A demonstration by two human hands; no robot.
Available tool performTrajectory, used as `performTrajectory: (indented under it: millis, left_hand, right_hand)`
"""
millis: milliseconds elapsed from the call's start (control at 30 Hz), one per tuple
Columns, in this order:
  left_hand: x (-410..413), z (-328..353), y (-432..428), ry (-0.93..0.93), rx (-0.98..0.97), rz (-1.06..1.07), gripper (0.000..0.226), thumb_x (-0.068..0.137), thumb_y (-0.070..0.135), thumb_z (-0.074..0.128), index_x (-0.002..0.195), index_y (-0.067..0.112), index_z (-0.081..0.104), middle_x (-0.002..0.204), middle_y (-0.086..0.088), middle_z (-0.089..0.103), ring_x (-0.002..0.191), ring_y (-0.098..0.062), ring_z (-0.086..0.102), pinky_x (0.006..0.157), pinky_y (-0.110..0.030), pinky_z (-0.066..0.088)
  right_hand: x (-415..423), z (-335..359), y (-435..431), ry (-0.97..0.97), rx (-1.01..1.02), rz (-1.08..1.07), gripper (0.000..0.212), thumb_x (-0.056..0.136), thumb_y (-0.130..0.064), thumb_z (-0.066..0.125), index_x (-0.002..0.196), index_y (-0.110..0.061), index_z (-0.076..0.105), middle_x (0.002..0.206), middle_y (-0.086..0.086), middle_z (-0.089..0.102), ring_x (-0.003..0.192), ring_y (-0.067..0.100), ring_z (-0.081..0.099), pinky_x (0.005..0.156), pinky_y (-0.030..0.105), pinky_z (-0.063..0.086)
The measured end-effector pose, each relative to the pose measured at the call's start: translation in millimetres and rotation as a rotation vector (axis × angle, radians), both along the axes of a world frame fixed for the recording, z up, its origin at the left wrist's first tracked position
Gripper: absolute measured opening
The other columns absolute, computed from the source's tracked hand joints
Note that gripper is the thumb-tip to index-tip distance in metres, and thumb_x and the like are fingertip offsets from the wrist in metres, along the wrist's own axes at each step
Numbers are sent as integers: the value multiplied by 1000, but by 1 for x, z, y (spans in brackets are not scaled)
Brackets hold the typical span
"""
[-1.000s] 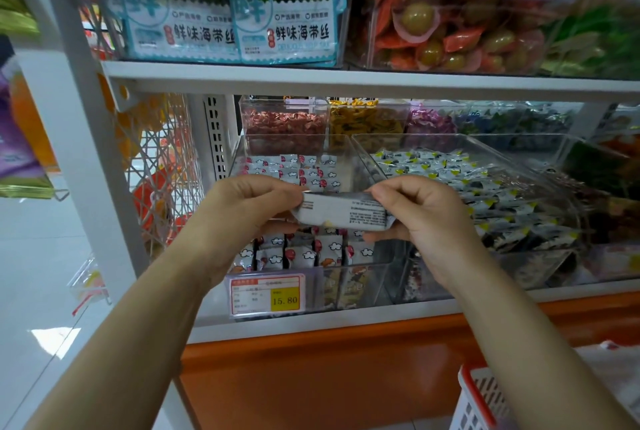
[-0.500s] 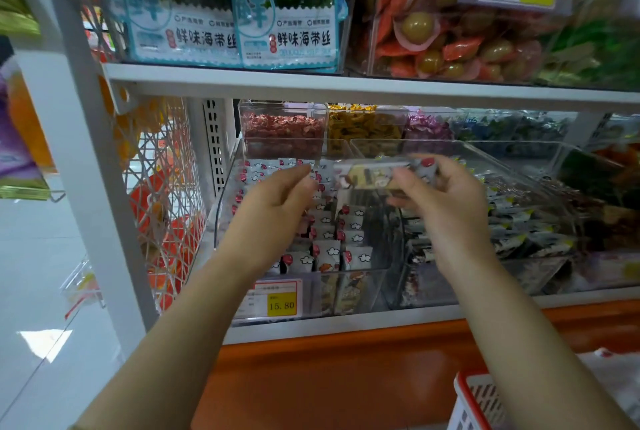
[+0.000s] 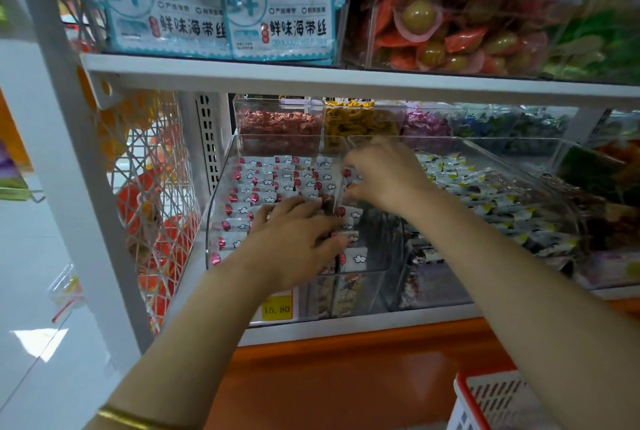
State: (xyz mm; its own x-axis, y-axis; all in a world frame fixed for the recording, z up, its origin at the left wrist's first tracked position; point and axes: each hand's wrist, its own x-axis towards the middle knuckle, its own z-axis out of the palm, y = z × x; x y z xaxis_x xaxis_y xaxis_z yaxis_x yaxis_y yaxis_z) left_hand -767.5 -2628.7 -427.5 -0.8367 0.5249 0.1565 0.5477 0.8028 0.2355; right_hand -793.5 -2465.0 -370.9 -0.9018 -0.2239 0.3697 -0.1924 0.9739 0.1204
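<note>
while both forearms reach into the lower shelf (image 3: 346, 329), the left hand (image 3: 298, 235) lies palm down on the rows of white packets (image 3: 270, 180) inside the clear bin (image 3: 215, 222). its fingers are straight and close together and rest on the packets in the front right part of the bin. the right hand (image 3: 388, 177) sits further back, at the bin's right wall, with its fingers curled. thumb and fingertips pinch a single packet (image 3: 350, 177), white with a red mark, held just over the rear rows. whether this packet touches the wall cannot be told. the two hands are near each other but apart. a gold bracelet (image 3: 131, 417) circles the left forearm.

a yellow price tag (image 3: 276, 308) is fixed to the bin's front. just beside it on the right stands a second clear bin (image 3: 540, 166), holding packets in black, white and yellow. small tubs of red sweets (image 3: 277, 121) and yellow sweets (image 3: 360, 121) stand behind both bins. seaweed bags (image 3: 277, 14) stand upright on the upper shelf (image 3: 311, 78). a red-rimmed white basket (image 3: 485, 402) shows at the lower right.
</note>
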Motion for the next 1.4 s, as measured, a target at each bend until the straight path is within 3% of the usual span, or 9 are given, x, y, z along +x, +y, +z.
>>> performTrajectory:
  millis: [133, 233, 333, 400, 633, 867, 1033, 1300, 1400]
  left_hand:
    - [2, 0, -5, -13, 6, -22, 49, 92, 58, 28, 139, 47, 31, 157, 10, 14, 143, -12, 1, 113, -46, 0]
    - [3, 1, -8, -27, 17, -36, 48, 92, 56, 31, 139, 47, 31, 157, 10, 13, 143, -13, 0, 113, -44, 0]
    - [4, 3, -8, -42, 27, -39, 47, 93, 53, 34, 140, 46, 32, 156, 10, 14, 143, -12, 0, 114, -42, -1]
    - [4, 5, -9, -50, 26, -42, 48, 93, 52, 36, 140, 45, 31, 156, 8, 16, 143, -15, 2, 114, -43, 1]
    - [0, 13, -12, -29, 133, -17, 46, 93, 44, 44, 137, 31, 44, 148, 2, 33, 137, -18, 19, 114, -40, 18]
    - [-1, 15, -13, 27, 142, -1, 39, 94, 36, 46, 132, 26, 51, 138, 1, 45, 128, -22, 32, 108, -35, 26]
    - [2, 16, -15, 38, 177, 7, 36, 94, 33, 49, 129, 23, 54, 130, -1, 51, 122, -23, 39, 104, -36, 32]
    - [7, 21, -19, 102, 405, 100, 30, 95, 23, 48, 121, 16, 61, 123, -2, 55, 111, -16, 49, 85, -14, 30]
    - [12, 23, -20, 113, 526, 152, 30, 95, 20, 48, 124, 16, 59, 123, -3, 56, 104, -14, 53, 83, -14, 33]
  right_hand:
    - [-8, 4, -9, -136, 157, 37, 41, 82, -39, 68, 116, -18, 60, 111, 6, 61, 108, 25, 53, 89, 36, 41]
    - [-15, 0, -7, -254, 245, 103, 13, 93, -26, 55, 101, -18, 62, 106, 7, 60, 110, 27, 53, 89, 36, 40]
    - [-22, -5, -5, -377, 256, 72, 32, 96, -14, 44, 124, -22, 54, 126, 8, 56, 121, 27, 46, 101, 36, 32]
    - [-26, -3, -3, -418, 222, 78, 27, 95, -14, 44, 120, -19, 51, 120, 7, 57, 110, 23, 49, 93, 35, 33]
    - [-45, 1, -11, -152, 66, 77, 19, 93, -14, 46, 106, -12, 60, 105, 8, 63, 94, 24, 57, 74, 32, 42]
    - [-61, -13, -31, -210, 223, 19, 10, 91, -11, 55, 96, -12, 64, 97, 6, 64, 96, 25, 58, 99, 43, 38]
    - [-56, -10, -22, -154, 16, 33, 14, 91, -7, 55, 78, -11, 53, 81, 5, 54, 82, 23, 54, 72, 30, 42]
    - [-18, 2, 6, 284, -366, -23, 10, 92, -16, 53, 84, -12, 57, 80, 3, 60, 74, 19, 56, 62, 29, 42]
    - [7, 3, 15, 403, -657, -18, 11, 89, -13, 57, 81, -6, 57, 73, 8, 59, 67, 24, 55, 62, 37, 46]
